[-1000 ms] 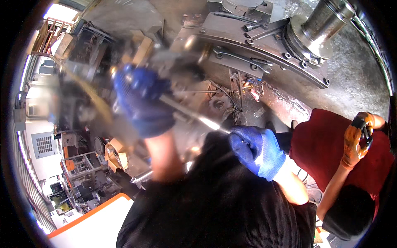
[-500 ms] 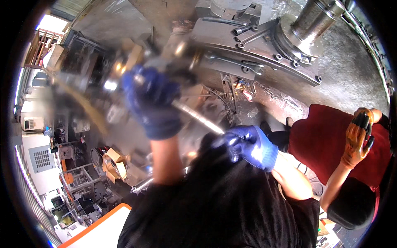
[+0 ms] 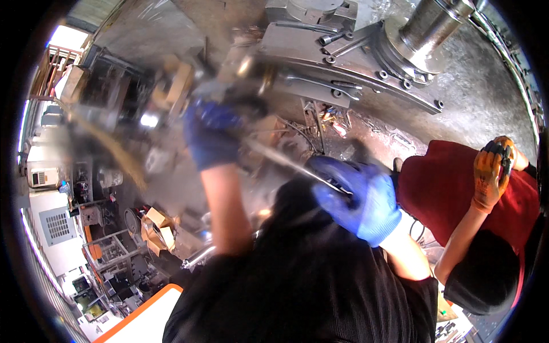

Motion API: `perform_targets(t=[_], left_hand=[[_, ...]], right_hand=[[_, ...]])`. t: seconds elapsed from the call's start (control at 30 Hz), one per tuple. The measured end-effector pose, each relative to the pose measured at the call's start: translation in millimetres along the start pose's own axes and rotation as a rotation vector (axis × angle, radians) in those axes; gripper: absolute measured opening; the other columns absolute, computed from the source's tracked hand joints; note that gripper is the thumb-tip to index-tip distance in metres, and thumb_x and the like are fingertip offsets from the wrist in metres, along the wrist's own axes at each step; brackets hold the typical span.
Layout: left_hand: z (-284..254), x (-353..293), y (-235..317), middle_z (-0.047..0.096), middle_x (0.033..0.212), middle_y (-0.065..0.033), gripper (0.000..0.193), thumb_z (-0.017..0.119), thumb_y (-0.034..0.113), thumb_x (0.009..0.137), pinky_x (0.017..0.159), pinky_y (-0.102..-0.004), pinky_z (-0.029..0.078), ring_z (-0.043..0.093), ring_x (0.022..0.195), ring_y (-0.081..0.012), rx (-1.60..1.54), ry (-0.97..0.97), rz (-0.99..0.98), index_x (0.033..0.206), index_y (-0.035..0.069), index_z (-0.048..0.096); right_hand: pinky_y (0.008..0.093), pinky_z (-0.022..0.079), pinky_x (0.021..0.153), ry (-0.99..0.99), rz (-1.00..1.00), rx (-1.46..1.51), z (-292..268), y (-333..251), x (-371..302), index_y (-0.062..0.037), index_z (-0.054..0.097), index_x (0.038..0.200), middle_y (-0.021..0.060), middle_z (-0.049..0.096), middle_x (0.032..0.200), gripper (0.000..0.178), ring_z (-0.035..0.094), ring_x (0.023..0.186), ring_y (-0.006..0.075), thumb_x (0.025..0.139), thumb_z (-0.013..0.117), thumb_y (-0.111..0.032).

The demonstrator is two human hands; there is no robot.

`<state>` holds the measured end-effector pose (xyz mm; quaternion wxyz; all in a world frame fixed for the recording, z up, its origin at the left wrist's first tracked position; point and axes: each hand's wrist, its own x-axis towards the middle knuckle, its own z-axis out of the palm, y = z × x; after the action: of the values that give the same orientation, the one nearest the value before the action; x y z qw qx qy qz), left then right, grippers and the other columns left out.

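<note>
While the left hand (image 3: 214,134) clasps a metal rod (image 3: 286,161), right hand (image 3: 361,200) holds it

I see deep blue on the left grip (image 3: 213,134), blue running paler toward the cuff on the right grip (image 3: 360,199), and a silver-grey rod (image 3: 286,160). The black shirt (image 3: 286,280) is finely ribbed. A co-worker's top (image 3: 429,194) is dark red, the glove (image 3: 485,186) orange with black. White panel (image 3: 146,326), orange rim; grey grille (image 3: 58,224), dark gridded.

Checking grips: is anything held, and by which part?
A metal rod: the left hand, blurred, seems closed around its upper-left part; the right hand is at its lower-right end, grip unclear.
</note>
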<state>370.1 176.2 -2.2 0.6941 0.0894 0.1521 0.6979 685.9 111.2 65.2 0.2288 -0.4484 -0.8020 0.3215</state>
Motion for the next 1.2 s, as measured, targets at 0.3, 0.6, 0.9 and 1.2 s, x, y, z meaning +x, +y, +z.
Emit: perform_targets(t=[0.3,0.6,0.9,1.2], left_hand=[[18,-1,-5,0.041,0.064,0.0058,0.029,0.051,0.023,0.101,0.062,-0.0260,0.037,0.041,0.056,-0.0072,-0.042,-0.054,0.111,0.073,0.015,0.046],[17,6,-21,0.040,0.064,0.0054,0.025,0.051,0.023,0.100,0.062,-0.0264,0.037,0.040,0.057,-0.0084,0.130,0.260,0.219,0.076,0.015,0.046],[13,10,-17,0.039,0.060,0.0059,0.033,0.041,0.035,0.101,0.058,-0.0314,0.034,0.040,0.054,-0.0123,0.230,0.394,0.241,0.072,0.019,0.045],[32,18,-10,0.038,0.057,0.0049,0.036,0.041,0.032,0.101,0.057,-0.0328,0.034,0.039,0.052,-0.0141,0.234,0.511,0.331,0.068,0.019,0.043]], right_hand=[[0.0247,0.043,0.053,0.057,0.800,1.133,17,18,-25,0.0007,0.064,0.115,0.0061,0.065,0.075,0.041,0.056,0.056,0.0107,0.105,0.050,-0.037],[0.0255,0.045,0.057,0.662,0.112,0.370,38,27,-20,-0.0016,0.067,0.116,-0.0009,0.064,0.075,0.022,0.054,0.057,0.0100,0.097,0.060,-0.010],[0.0303,0.044,0.053,0.601,-0.213,0.021,33,37,-14,-0.0029,0.067,0.118,0.0100,0.064,0.070,0.025,0.060,0.053,0.0201,0.093,0.062,-0.006],[0.0258,0.043,0.056,-0.032,0.411,1.171,19,24,-21,-0.0062,0.060,0.129,-0.0021,0.059,0.083,0.032,0.052,0.060,0.0085,0.098,0.059,-0.011]])
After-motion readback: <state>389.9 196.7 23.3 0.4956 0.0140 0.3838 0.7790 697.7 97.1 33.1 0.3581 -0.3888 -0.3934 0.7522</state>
